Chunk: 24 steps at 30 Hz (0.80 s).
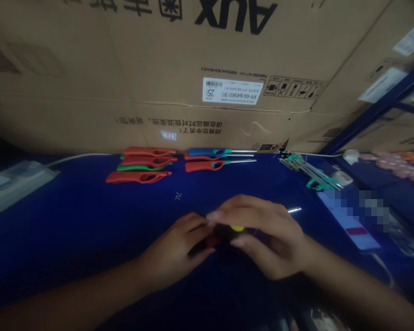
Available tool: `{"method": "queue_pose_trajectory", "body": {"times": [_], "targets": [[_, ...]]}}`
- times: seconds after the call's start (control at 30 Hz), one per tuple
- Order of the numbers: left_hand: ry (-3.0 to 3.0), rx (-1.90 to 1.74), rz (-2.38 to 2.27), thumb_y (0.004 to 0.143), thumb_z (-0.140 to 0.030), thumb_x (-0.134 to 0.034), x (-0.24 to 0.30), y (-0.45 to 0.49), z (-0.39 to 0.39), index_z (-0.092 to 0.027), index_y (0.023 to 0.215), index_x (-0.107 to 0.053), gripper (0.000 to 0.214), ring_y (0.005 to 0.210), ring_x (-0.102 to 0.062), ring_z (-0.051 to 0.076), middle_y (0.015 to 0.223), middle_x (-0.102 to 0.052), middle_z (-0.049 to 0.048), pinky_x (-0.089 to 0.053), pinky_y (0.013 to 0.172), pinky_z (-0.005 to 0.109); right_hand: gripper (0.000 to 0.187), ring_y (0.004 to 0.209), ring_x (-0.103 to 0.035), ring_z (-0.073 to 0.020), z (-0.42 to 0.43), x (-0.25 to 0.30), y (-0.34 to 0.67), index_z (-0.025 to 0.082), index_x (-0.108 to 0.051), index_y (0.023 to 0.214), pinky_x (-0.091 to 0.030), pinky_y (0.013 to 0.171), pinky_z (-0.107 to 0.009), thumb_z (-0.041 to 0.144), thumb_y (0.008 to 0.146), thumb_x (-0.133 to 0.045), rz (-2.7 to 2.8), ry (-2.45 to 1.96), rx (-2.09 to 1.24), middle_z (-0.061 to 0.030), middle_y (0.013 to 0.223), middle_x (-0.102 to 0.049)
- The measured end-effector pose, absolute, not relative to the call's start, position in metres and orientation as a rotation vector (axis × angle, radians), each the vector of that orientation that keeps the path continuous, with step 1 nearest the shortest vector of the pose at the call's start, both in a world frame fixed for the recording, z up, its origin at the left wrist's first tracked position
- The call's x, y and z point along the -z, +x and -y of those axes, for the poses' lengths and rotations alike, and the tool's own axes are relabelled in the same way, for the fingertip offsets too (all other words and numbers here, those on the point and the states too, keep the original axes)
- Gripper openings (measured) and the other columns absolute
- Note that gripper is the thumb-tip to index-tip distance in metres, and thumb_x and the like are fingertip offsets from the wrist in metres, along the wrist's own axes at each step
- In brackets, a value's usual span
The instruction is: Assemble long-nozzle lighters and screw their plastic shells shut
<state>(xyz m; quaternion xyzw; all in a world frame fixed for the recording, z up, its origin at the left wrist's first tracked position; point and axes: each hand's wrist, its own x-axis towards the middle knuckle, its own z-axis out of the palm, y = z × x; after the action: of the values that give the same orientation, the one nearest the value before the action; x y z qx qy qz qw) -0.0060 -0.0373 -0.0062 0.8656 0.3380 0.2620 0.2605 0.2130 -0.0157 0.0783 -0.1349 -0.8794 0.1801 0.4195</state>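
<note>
Both my hands meet at the middle of the blue table (89,211). My left hand (182,243) is closed round a red lighter body (211,241), most of it hidden by the fingers. My right hand (265,234) curls from the other side, thumb and fingers pinching a dark piece with a yellow end (237,227); blur and shadow hide its kind. Beyond the right hand a thin metal tip (294,210) shows; what it belongs to is hidden. Two small bent metal bits (178,196) lie ahead of my left hand.
Red and green lighter handles (138,177) lie behind, with long-nosed lighters (203,166) beside them. Metal rods with teal parts (310,172) are piled right, near a white phone-like device (348,225) with a cable. A large cardboard box (141,82) walls the back.
</note>
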Motion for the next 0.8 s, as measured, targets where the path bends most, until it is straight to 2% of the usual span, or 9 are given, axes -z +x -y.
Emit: {"method": "queue_pose_trajectory", "body": {"times": [0.07,0.13,0.27,0.33,0.47,0.53,0.63,0.7,0.8], "targets": [[2.344,-0.691,-0.924,0.098,-0.026,-0.060,0.006,-0.006,0.037,-0.023,0.125,-0.062,0.028,0.113,-0.061,0.023,0.121,-0.067,0.0064,-0.051,0.103,0.041,0.032,0.077,-0.069,-0.0124,0.015,-0.077,0.215,0.012,-0.064,0.120,-0.058,0.067,-0.022,0.030,0.093,-0.069,2.160,-0.363,-0.173,-0.0056,0.090,-0.073],[2.363,-0.696,-0.939,0.097,-0.026,-0.061,0.005,-0.005,0.037,-0.023,0.125,-0.062,0.029,0.114,-0.060,0.023,0.120,-0.066,0.0068,-0.050,0.105,0.042,0.034,0.074,-0.068,-0.0132,0.013,-0.076,0.217,0.013,-0.066,0.119,-0.057,0.064,-0.023,0.034,0.092,-0.070,2.155,-0.403,0.043,-0.0051,0.087,-0.073],[2.410,-0.730,-0.938,0.095,-0.026,-0.064,0.005,-0.005,0.037,-0.022,0.121,-0.065,0.026,0.114,-0.060,0.022,0.120,-0.066,0.0064,-0.051,0.104,0.039,0.041,0.097,-0.070,-0.0167,0.010,-0.072,0.217,0.014,-0.052,0.142,-0.060,0.073,-0.028,0.019,0.103,-0.043,2.206,-0.453,-0.355,-0.0130,0.121,-0.070],[2.419,-0.743,-0.927,0.094,-0.026,-0.065,0.004,-0.005,0.038,-0.022,0.122,-0.065,0.028,0.112,-0.060,0.021,0.119,-0.066,0.0060,-0.052,0.102,0.037,0.042,0.093,-0.070,-0.0164,0.009,-0.070,0.216,0.015,-0.052,0.142,-0.060,0.073,-0.028,0.019,0.100,-0.052,2.154,-0.447,-0.421,-0.0116,0.117,-0.071],[2.425,-0.767,-0.926,0.093,-0.024,-0.067,0.002,-0.005,0.038,-0.022,0.125,-0.065,0.032,0.110,-0.061,0.019,0.117,-0.066,0.0055,-0.052,0.102,0.035,0.045,0.075,-0.068,-0.0149,0.008,-0.068,0.217,0.018,-0.064,0.130,-0.058,0.066,-0.025,0.029,0.088,-0.074,2.075,-0.406,0.103,-0.0055,0.092,-0.074],[2.433,-0.774,-0.928,0.093,-0.024,-0.068,0.002,-0.004,0.037,-0.021,0.125,-0.066,0.032,0.110,-0.061,0.019,0.117,-0.067,0.0056,-0.053,0.101,0.035,0.041,0.079,-0.070,-0.0154,0.009,-0.070,0.218,0.018,-0.059,0.137,-0.059,0.069,-0.026,0.028,0.097,-0.062,2.123,-0.415,0.114,-0.0081,0.102,-0.075],[2.462,-0.792,-0.910,0.093,-0.024,-0.068,0.003,-0.004,0.036,-0.019,0.121,-0.068,0.029,0.110,-0.062,0.020,0.116,-0.067,0.0073,-0.053,0.101,0.036,0.041,0.089,-0.071,-0.0158,0.011,-0.076,0.218,0.017,-0.053,0.143,-0.061,0.076,-0.029,0.021,0.103,-0.045,2.228,-0.487,-0.237,-0.0099,0.116,-0.072],[2.477,-0.805,-0.905,0.092,-0.024,-0.068,0.004,-0.004,0.036,-0.018,0.119,-0.068,0.028,0.112,-0.062,0.021,0.118,-0.068,0.0080,-0.053,0.102,0.036,0.037,0.083,-0.071,-0.0151,0.012,-0.077,0.217,0.018,-0.059,0.136,-0.061,0.073,-0.028,0.026,0.100,-0.055,2.219,-0.504,-0.263,-0.0072,0.106,-0.075],[2.481,-0.812,-0.915,0.092,-0.025,-0.068,0.004,-0.004,0.036,-0.019,0.121,-0.068,0.029,0.112,-0.063,0.021,0.119,-0.068,0.0077,-0.053,0.103,0.037,0.035,0.070,-0.069,-0.0136,0.012,-0.074,0.216,0.020,-0.068,0.124,-0.060,0.071,-0.025,0.031,0.091,-0.071,2.137,-0.527,0.088,-0.0050,0.093,-0.076]]}}
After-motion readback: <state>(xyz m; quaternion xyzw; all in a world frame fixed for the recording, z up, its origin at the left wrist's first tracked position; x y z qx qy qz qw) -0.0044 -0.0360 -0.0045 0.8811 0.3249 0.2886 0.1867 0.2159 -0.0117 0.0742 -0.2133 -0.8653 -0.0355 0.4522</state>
